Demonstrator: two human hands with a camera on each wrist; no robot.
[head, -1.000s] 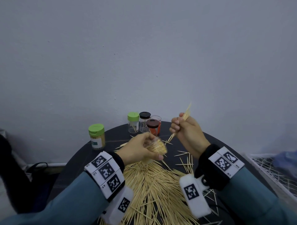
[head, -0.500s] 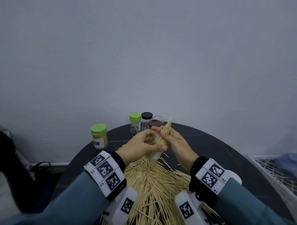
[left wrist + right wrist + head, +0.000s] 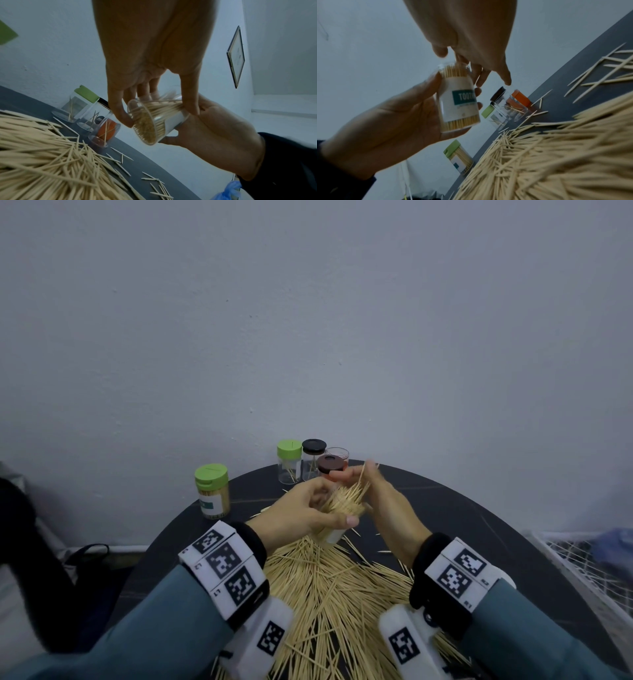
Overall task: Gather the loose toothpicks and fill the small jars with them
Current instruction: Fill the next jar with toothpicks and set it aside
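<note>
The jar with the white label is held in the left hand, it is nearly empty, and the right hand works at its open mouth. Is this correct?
Not quite. The jar is packed full of toothpicks, not nearly empty; the right wrist view shows this. The left hand does hold it, and the right hand does work at its open mouth.

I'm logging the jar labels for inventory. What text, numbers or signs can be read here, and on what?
"TOOT", cut off by a finger: teal band on the label of the jar gripped by the left hand.
Smaller print under that band: blurred.
Label on the green-lidded jar on the table: too small to read.
Black label on the black-lidded jar: unreadable.
Wristband marker squares: patterns; tiny edge characters illegible.
</note>
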